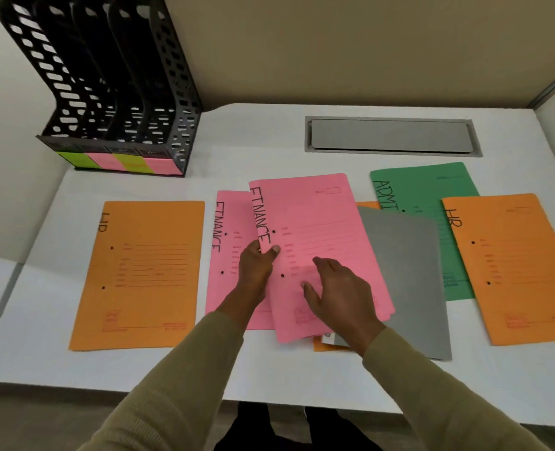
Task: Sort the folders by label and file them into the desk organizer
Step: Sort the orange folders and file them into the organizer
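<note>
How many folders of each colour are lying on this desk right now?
Orange folders: 3, left, right, and one mostly covered
Pink folders: 2, lower, upper
Green folder: 1
Grey folder: 1
Total: 7

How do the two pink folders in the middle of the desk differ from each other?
The upper pink folder is pinched at its left edge by the left hand, with the right hand resting on it; the lower pink folder lies unheld. The upper pink folder is skewed and overlaps the lower pink folder, which lies straight and half hidden. Both are pink and labelled FINANCE.
</note>
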Demonstrator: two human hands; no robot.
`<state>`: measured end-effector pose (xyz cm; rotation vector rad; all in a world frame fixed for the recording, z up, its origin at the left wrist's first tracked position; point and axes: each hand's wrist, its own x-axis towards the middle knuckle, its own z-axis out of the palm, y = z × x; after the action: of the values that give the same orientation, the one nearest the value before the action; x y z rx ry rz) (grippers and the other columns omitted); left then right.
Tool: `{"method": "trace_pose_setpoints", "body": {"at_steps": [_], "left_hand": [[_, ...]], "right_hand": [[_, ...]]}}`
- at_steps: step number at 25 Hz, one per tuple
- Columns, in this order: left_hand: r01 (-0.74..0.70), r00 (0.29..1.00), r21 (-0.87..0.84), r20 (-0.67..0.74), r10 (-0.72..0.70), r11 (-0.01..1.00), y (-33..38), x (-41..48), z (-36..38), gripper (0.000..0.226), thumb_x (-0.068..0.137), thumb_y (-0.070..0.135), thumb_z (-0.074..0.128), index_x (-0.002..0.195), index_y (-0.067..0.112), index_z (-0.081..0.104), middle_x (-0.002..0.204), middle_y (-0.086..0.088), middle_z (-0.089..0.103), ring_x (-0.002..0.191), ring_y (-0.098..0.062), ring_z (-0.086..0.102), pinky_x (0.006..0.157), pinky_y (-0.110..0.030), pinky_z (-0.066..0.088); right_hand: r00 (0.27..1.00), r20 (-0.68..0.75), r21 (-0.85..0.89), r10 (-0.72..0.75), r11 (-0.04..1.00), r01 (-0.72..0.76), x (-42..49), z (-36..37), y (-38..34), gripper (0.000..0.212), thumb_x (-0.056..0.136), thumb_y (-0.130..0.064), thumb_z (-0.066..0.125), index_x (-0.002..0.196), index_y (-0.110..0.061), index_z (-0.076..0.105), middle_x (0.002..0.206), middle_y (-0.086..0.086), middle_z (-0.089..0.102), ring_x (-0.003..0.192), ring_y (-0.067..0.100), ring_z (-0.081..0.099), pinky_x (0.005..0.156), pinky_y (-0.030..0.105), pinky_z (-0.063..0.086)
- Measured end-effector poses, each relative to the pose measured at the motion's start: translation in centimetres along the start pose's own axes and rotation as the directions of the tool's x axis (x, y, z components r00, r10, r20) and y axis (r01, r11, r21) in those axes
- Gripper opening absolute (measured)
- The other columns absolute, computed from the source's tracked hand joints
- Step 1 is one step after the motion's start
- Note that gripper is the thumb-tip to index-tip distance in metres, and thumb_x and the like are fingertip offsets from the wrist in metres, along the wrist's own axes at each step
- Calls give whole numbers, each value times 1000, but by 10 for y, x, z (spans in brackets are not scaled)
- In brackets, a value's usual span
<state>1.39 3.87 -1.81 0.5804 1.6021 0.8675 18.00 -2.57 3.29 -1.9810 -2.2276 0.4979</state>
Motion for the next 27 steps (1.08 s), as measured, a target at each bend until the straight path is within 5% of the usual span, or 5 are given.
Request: {"method": "trace_pose_setpoints", "body": {"at_steps": [10,13,18,21,27], "left_hand": [[-69,967,126,-236,98,990,-7,28,-87,32,92,15,65,123,9,59,112,-8,69,91,-26,67,63,-25,51],[-77,945,245,-290,149,966,-5,42,-106,44,89,20,68,130,13,53,115,-11,66,99,-30,66,79,-38,58],[6,936,793,-219,275,610,-4,45,-92,79,85,41,70,150,14,33,142,-22,42,130,-42,41,105,-55,37],[-197,906,846,-36,423,495,-7,27,-53,68,86,39,69,144,11,43,143,-20,42,131,-39,40,104,-51,37],[-306,951,584,216,219,752,-17,-14,65,48,89,44,67,125,14,59,117,-5,62,104,-21,61,87,-31,48]], "right_hand": [[974,147,-53,172,985,-166,13,44,27,78,88,-52,61,148,-12,33,158,22,25,142,42,28,107,52,39],[971,153,-63,183,983,-175,9,50,26,80,88,-52,62,151,-13,32,161,22,17,146,46,21,111,54,33],[966,109,19,234,971,-237,10,49,38,80,88,-52,62,152,-16,29,163,16,17,148,39,21,112,52,33],[940,69,68,336,938,-340,9,39,63,78,88,-51,62,150,-17,29,162,15,18,146,37,23,109,53,37],[775,103,117,624,766,-632,-11,17,139,88,86,-57,61,154,-17,21,160,23,15,145,45,20,111,56,32]]}}
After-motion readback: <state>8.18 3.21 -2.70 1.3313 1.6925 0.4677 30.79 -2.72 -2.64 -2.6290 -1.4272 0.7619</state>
